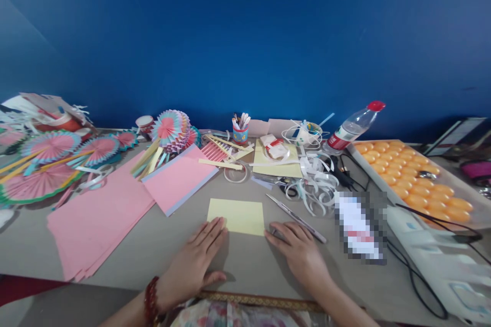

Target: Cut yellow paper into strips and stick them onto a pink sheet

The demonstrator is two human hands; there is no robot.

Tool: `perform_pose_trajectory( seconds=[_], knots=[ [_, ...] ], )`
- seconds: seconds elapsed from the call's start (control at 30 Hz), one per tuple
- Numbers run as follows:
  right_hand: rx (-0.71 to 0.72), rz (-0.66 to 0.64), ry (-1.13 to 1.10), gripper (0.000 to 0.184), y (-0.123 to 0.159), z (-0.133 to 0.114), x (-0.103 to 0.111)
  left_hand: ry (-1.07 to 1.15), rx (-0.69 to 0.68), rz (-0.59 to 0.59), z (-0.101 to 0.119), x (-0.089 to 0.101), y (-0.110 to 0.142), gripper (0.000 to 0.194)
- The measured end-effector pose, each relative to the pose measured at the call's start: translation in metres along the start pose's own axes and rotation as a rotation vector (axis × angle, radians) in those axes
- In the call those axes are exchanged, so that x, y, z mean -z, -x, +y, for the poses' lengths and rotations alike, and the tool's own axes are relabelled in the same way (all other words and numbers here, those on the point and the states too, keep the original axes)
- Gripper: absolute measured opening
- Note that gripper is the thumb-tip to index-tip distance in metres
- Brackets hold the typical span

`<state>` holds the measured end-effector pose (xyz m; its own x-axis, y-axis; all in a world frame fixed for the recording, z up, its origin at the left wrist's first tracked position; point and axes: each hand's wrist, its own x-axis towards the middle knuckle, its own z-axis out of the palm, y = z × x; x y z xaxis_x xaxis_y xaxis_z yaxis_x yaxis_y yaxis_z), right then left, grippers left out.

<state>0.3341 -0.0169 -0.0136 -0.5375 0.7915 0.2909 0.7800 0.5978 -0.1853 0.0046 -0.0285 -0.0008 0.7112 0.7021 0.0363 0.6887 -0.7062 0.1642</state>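
A pale yellow sheet of paper (236, 216) lies flat on the table in front of me. My left hand (197, 255) rests palm down with its fingers stretched out, the fingertips touching the sheet's lower left corner. At the lower right corner, my right hand (303, 255) lies with its fingers slightly bent and apart, the thumb side touching the paper's edge. Neither hand grips anything. Just beyond the right fingers a slim silver tool with a pointed tip (295, 218) lies slantwise on the table.
Pink sheets (103, 214) and a grey-edged pink sheet (180, 179) lie left, near pleated paper fans (169, 130). Behind are a pen cup (240, 134) and scissors (289, 189). Curled white strips (314, 184), a bottle (351, 130), a tray of orange domes (410, 179) and a power strip (425, 250) stand right.
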Motion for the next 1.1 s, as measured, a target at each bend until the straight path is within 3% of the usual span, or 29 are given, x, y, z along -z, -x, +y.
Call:
perform_pose_trajectory(
  seconds=[0.23, 0.5, 0.8, 1.0, 1.1],
  knots=[
    [-0.046, 0.062, -0.032, 0.046, -0.014, -0.012, 0.007, 0.024, 0.005, 0.038, 0.0, -0.003, 0.001, 0.083],
    [0.098, -0.022, -0.028, 0.038, -0.025, -0.023, 0.001, -0.008, 0.011, 0.037, -0.002, 0.003, 0.004, 0.077],
    [0.096, -0.04, -0.042, 0.032, -0.033, -0.019, 0.001, -0.117, 0.236, 0.118, -0.024, 0.002, 0.034, 0.057],
    [0.093, -0.047, -0.026, 0.01, -0.055, -0.03, -0.002, 0.177, 0.413, 0.349, -0.016, 0.007, 0.025, 0.03],
    [0.134, -0.051, -0.02, 0.013, -0.06, -0.032, -0.005, 0.463, 0.456, 0.321, -0.004, 0.014, 0.018, 0.029]
  ],
)
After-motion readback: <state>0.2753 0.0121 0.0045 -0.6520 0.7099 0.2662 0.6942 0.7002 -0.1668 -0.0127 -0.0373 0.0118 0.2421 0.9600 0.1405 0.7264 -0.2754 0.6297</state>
